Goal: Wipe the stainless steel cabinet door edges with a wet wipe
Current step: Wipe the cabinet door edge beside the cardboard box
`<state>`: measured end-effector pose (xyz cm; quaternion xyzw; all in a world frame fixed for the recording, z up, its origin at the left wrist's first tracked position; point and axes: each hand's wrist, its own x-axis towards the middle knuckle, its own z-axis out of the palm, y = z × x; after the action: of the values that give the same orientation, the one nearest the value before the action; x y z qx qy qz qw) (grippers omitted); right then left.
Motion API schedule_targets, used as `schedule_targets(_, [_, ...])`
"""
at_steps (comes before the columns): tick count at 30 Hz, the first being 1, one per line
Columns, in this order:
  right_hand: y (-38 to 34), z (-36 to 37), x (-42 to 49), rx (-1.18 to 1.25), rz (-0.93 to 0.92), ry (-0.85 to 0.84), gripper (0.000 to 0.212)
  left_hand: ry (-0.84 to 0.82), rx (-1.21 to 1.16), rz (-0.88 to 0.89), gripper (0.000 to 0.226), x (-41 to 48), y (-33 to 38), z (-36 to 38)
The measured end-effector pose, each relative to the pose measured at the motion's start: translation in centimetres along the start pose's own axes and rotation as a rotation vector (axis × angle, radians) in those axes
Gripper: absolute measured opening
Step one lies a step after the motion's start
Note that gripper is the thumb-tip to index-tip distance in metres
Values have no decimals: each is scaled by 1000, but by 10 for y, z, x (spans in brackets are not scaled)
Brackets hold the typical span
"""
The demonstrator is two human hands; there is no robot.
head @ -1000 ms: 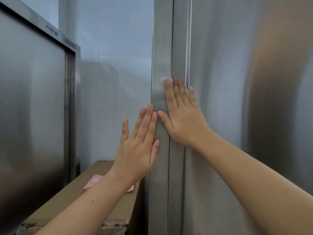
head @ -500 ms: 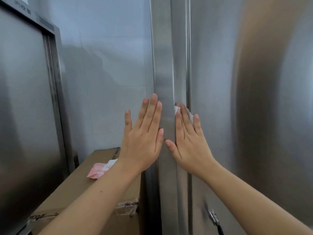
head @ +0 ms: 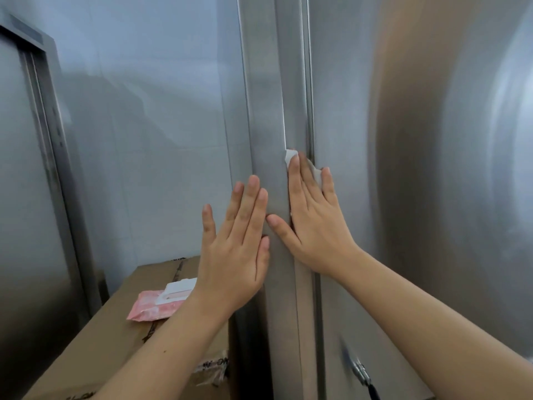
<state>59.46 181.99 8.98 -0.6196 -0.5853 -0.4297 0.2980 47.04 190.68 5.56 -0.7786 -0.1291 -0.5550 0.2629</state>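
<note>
Upper door edge [head: 292,82] unobstructed. Low down, cardboard box [head: 95,347] crowds the space just left of it, wipes pack [head: 153,308] near box's far right edge. Latch [head: 360,373] protrudes lower right.

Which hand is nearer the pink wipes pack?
Left. The left hand rests on the cabinet corner above the pack; the right hand is farther right, pressing the wipe on the door edge.

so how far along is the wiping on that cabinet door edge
Done: a wet wipe is out of the pink pack on the cardboard box. In hand: the right hand presses it flat against the door edge, the left hand flat on the side panel beside. Left: the edge runs on above and below the wipe; no wet trace shows which stretch is finished.
</note>
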Motion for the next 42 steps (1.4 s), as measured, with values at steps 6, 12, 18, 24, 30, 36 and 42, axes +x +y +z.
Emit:
schedule_targets(6, [-3,8,-2,74,2,151,69,-16,48,51,57,-1,-8,2])
schedule_targets(12, [-3,10,-1,134,-18,209,66,9,87,28,57,1,-6,2])
schedule_targets(18, [-5,11,0,92,-28,259,58,11,128,53,57,0,-10,4])
schedule_targets(24, [-7,23,-19,53,-10,257,59,3,126,31,56,0,-7,2])
schedule_targets(30, [-6,29,-43,-6,-50,198,60,-32,177,13,57,-4,1,-5])
schedule_targets(36, [-1,16,-14,54,-64,193,61,-45,201,18,54,-6,1,-9])
schedule_targets(42, [-11,38,-65,69,-40,138,60,-57,192,2,54,-7,3,-12])
